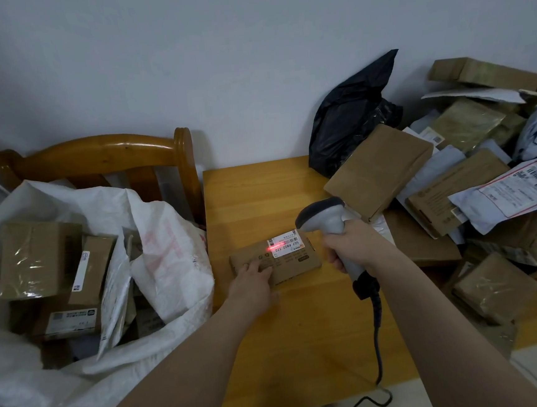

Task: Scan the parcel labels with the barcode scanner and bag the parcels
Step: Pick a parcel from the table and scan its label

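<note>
Parcels [453, 184] lie heaped on the right of the worktop [273, 349], probably unscanned, so most of the job looks left to do. At the left, a white sack [169, 270] against a chair [100, 150] already holds several boxes and mailers. Between them one flat parcel [295, 262] lies on the worktop, pressed down by the left hand [251, 282], fingers straight on its near corner. The right hand [348, 245] has its fingers wrapped round the barcode scanner [323, 216], whose red line crosses the label [285, 242]; bagging this one comes next.

A pale wall [214, 45] fills the upper frame. A varnished chair [100, 153] stands centre left, beside a yellow table [259, 191]; pale floor [535, 374] shows lower right.
</note>
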